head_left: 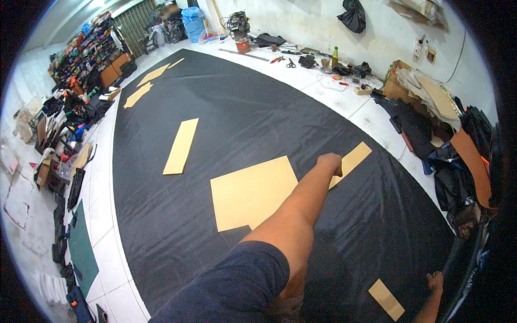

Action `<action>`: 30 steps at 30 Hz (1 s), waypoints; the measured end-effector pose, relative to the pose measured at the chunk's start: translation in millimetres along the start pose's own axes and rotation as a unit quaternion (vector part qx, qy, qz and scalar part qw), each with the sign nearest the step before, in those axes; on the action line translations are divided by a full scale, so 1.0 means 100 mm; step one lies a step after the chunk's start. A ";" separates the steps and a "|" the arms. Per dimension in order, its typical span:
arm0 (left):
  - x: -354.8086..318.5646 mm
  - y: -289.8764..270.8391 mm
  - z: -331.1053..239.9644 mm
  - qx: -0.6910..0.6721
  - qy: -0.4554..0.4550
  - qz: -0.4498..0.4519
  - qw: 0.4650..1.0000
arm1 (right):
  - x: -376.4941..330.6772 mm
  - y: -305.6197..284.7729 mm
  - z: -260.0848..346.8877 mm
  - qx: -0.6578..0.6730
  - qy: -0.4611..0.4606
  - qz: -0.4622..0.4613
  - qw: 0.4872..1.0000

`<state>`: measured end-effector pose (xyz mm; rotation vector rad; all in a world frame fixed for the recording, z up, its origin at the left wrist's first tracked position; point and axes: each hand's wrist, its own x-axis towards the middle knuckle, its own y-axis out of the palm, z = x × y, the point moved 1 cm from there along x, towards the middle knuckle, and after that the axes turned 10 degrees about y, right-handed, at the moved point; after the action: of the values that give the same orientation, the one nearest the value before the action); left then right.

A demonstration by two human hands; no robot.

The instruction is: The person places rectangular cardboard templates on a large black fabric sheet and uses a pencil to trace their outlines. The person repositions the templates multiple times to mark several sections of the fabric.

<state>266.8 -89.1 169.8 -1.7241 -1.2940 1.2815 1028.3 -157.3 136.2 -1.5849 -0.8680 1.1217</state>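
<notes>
A wide sheet of glossy black material [258, 118] covers the floor, with several yellow card pieces lying flat on it. My left hand [329, 162] reaches far forward, fingers curled down at the left edge of a narrow yellow card strip [353, 161]. Whether it holds anything there is hidden. A large yellow card panel [253, 188] lies left of that arm, partly covered by it. At the lower right, my right hand [435, 281] has its fingers bent together above the black sheet; what they hold, if anything, is too small to make out. Beside it lies a short yellow card strip [386, 300].
More card pieces, among them a long strip [181, 146], lie farther left. Scissors [291, 63], a bottle [335, 56] and other tools line the wall. Piles of material [91, 59] stand at far left; a green mat [83, 247] lies left; bags and brown strips crowd the right edge.
</notes>
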 end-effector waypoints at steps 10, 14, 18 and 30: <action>0.02 0.03 0.04 0.012 0.005 -0.001 1.000 | -0.06 0.04 0.08 0.020 0.000 -0.008 1.000; 0.06 0.03 -0.05 0.017 0.013 -0.019 1.000 | 0.09 0.13 -0.16 0.011 -0.046 -0.063 0.997; 0.14 0.02 -0.03 0.011 0.027 -0.011 1.000 | 0.25 0.16 -0.30 -0.009 -0.031 -0.071 0.997; 0.03 -0.05 -0.09 0.010 0.010 0.019 1.000 | -0.31 -0.26 0.25 0.006 0.080 -0.003 0.997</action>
<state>273.6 -84.0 176.0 -1.7512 -1.2382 1.2916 994.4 -171.1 166.6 -1.6366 -0.7595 0.9787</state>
